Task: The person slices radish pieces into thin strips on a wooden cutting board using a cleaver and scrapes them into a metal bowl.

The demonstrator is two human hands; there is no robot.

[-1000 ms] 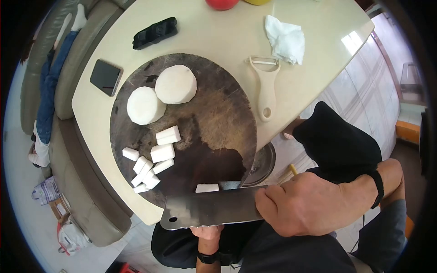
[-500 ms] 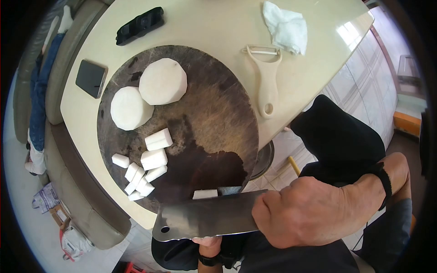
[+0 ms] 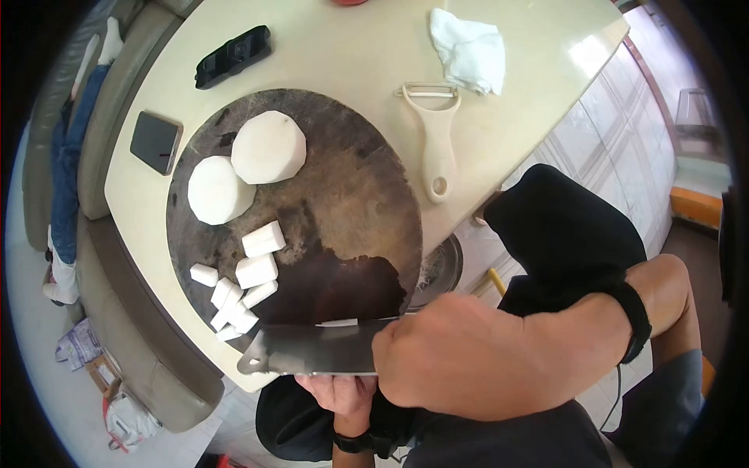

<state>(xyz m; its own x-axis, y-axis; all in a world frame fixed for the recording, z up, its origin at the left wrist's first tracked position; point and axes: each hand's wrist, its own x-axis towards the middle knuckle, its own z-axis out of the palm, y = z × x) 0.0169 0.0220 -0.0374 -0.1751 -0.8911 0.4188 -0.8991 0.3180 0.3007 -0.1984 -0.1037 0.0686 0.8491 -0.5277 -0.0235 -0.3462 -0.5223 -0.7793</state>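
Steel cleaver (image 3: 312, 351) in right hand (image 3: 468, 359), left hand (image 3: 341, 394) half hidden beneath

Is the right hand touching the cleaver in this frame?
Touching. The head view shows the right hand closed around the handle end of the cleaver, with the blade sticking out leftward straight from the fist.

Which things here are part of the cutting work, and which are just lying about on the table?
In use: cleaver held by the right hand; left hand under its blade; white slice at the blade; cut chunks; peeled rounds; cutting board.
Lying about: peeler; cloth; phone; black case.
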